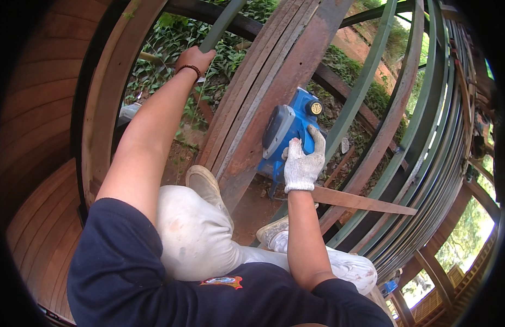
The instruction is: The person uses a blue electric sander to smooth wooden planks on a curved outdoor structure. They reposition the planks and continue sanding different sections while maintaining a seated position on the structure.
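Note:
My left hand (196,61), bare with a beaded bracelet at the wrist, is wrapped around the end of a green bar (223,25). My right hand (305,161) wears a whitish knit work glove and grips the handle of a blue electric hand planer (293,122). The planer has a black-and-gold knob at its far end, and its dark side cover faces left. It sits against a broad reddish-brown beam (283,75); whether its sole touches the beam is hidden. Under the right wrist passes a thin wooden strip (363,200).
Several long narrow boards (244,81) lie along the beam's left side. Green and brown bars (361,92) form an open frame on the right, with gaps down to soil and plants (166,61). Curved wood planking (44,196) stands at left. My shoes (203,182) are close to the beam.

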### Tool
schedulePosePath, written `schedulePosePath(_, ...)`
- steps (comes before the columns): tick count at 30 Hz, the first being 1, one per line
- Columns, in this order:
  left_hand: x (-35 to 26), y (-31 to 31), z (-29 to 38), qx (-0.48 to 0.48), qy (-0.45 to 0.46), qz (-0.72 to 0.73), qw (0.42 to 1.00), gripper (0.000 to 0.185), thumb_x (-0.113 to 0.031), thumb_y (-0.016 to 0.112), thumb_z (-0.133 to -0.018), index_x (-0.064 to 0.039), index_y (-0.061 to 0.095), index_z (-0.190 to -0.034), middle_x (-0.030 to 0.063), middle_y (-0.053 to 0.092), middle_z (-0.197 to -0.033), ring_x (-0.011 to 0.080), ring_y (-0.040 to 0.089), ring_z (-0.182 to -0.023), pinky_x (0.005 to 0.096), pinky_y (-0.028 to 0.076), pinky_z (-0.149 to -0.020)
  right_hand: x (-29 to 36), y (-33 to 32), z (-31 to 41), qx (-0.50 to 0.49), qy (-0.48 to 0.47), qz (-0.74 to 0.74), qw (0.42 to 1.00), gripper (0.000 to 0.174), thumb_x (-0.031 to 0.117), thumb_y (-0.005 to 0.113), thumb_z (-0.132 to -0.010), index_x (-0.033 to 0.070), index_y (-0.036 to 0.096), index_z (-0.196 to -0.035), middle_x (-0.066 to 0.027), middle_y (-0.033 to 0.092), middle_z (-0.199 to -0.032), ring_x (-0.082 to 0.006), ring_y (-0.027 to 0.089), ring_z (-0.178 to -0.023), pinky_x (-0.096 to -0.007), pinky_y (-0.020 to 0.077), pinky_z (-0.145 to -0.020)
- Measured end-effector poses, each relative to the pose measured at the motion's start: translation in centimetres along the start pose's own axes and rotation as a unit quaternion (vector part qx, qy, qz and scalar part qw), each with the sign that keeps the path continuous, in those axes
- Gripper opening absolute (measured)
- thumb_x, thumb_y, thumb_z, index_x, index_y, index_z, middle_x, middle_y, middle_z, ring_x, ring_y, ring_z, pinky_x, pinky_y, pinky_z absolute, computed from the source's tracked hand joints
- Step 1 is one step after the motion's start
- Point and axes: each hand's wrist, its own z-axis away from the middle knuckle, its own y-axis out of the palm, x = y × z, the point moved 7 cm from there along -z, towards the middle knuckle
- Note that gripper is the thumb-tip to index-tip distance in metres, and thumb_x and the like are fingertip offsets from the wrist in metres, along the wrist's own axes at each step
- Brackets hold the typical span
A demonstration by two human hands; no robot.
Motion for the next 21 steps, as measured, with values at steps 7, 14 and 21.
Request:
schedulePosePath(7,0.5,0.2,-0.3,0.004,-0.008,0.007,1.0,0.066,-0.061,0.066,-0.087,-0.006,0.078,-0.122,0.0237,0.078,-0.122,0.0411,0.074,-0.114,0.0505,0.058,-0.1,1.5,0.6,-1.5,0.009,0.036,-0.047,0.998,0.038,-0.002,0.069,-0.098,0.006,0.063,-0.135,-0.0107,0.07,-0.114,-0.0159,0.069,-0.077,-0.0332,0.0575,-0.067)
schedulePosePath(14,0.1,-0.1,0.2,-0.004,-0.002,0.0,1.0,0.063,-0.06,0.065,-0.087,-0.008,0.08,-0.118,0.0215,0.079,-0.12,0.0409,0.075,-0.112,0.0511,0.059,-0.098,3.3,0.9,-3.4,0.008,0.069,-0.092,0.993,0.038,-0.002,0.068,-0.1,0.008,0.062,-0.135,-0.0078,0.071,-0.098,-0.0134,0.066,-0.067,-0.0305,0.0534,-0.059)
schedulePosePath(21,0.1,-0.2,0.3,0.002,0.001,0.002,1.0,0.061,-0.06,0.063,-0.087,-0.01,0.081,-0.118,0.0209,0.079,-0.119,0.0412,0.075,-0.111,0.0516,0.059,-0.096,5.3,1.1,-4.8,0.006,0.076,-0.121,0.99,0.04,-0.004,0.067,-0.1,0.007,0.06,-0.138,-0.0086,0.07,-0.097,-0.0144,0.065,-0.065,-0.0314,0.052,-0.057)
